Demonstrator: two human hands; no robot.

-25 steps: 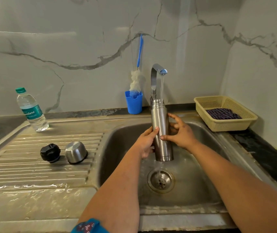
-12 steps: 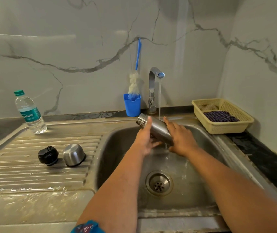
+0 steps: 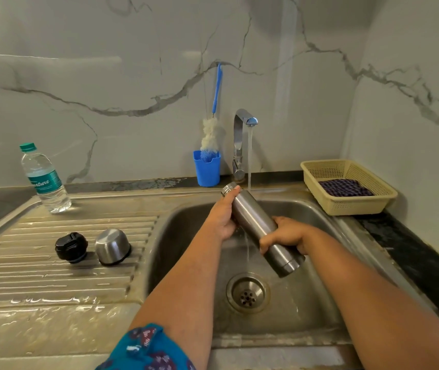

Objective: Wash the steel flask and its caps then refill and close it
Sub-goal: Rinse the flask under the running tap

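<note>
Far to the left of both hands, a capped plastic water bottle (image 3: pixel 44 180) stands at the back of the steel draining board (image 3: pixel 60 265), probably kept there for the refill. Nearer, still left of the hands, the black inner cap (image 3: pixel 71 247) and the steel outer cap (image 3: pixel 112 245) sit side by side on the ribbed board, just apart, both mouth down by the look of it, likely parked there to drain or wait their turn.

The left hand (image 3: pixel 223 217) lies along the upper part of the steel flask (image 3: pixel 259 225), palm against the body and the thumb reaching up to the open neck, steadying it. The flask slants across the sink (image 3: pixel 186 236), neck up and to the left, base down and to the right, so that the tap water strikes near the neck and runs down its length; I judge this an outside rinse. Behind the hands, a bottle brush (image 3: pixel 211 134) stands in a blue cup (image 3: pixel 207 169) beside the running tap (image 3: pixel 241 140).

The right hand (image 3: pixel 287 235) curls around the lower body of the flask, fingers wrapped over it, carrying the weight. Further right, a yellow basket (image 3: pixel 346 206) holding a dark checked cloth (image 3: pixel 345 187) rests on the table (image 3: pixel 413 260).
</note>
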